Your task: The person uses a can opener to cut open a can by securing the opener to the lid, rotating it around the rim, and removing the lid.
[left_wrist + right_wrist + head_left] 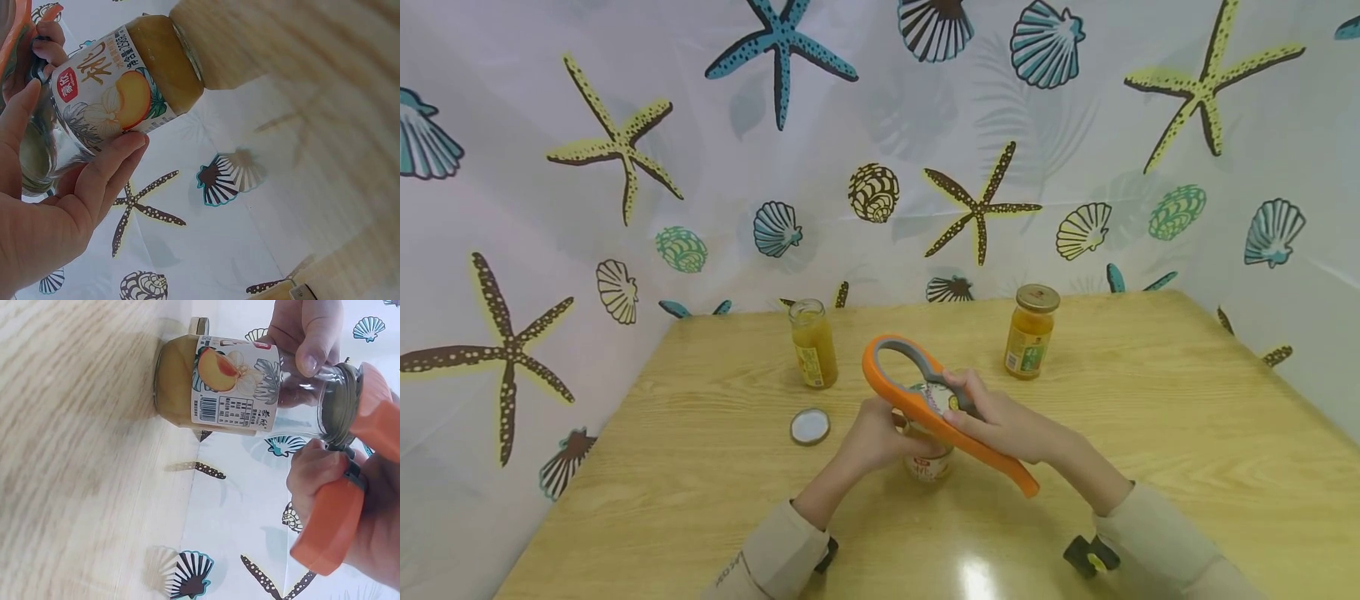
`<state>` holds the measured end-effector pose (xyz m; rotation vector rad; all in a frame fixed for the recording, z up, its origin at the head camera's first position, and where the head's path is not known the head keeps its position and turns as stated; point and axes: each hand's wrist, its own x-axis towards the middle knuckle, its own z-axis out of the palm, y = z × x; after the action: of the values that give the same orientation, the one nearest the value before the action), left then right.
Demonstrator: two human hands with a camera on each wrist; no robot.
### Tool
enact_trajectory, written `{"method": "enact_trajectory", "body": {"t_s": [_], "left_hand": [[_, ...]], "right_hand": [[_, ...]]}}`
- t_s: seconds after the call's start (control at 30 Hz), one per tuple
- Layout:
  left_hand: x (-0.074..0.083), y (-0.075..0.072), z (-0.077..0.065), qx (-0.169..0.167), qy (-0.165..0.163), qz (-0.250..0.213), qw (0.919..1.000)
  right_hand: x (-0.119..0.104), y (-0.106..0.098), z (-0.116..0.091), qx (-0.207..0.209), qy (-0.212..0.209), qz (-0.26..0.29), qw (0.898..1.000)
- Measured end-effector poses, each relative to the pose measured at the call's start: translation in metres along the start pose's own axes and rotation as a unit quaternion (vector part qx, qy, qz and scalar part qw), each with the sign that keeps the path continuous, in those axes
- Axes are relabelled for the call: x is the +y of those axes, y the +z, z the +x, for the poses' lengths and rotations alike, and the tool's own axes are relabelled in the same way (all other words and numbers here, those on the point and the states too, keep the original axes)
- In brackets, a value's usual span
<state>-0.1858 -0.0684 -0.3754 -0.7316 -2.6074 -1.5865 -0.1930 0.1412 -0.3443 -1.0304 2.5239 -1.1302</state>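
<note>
My left hand (pixel 876 435) grips a glass jar (pixel 927 468) around its clear upper part, below the lid. Yellow contents and a white label with a peach picture show on this jar (pixel 119 87) in the left wrist view. My right hand (pixel 1003 427) holds an orange jar opener (pixel 1000 463) with a grey inner lining, thumb on one side and fingers on the other. The opener lies over the jar's top, with a light printed lid (pixel 938 397) visible between its two arms. In the right wrist view the jar (pixel 234 387) stands upright on the table.
Behind on the left stands an uncapped jar (pixel 814 346) of yellow contents, with a loose lid (pixel 810 426) lying upside down in front of it. A capped jar (pixel 1031 332) stands at the back right. A patterned curtain (pixel 850 250) borders the wooden table (pixel 700 500).
</note>
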Motion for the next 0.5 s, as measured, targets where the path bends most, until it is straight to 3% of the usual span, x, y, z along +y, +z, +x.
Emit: {"method": "enact_trajectory", "body": {"t_s": [0.5], "left_hand": [[0.0014,-0.0016,0.0006,0.0,0.005,-0.006,1.0]], "right_hand": [[-0.0011,-0.0056,0.0041,-0.029,0.04,0.024,0.998]]}}
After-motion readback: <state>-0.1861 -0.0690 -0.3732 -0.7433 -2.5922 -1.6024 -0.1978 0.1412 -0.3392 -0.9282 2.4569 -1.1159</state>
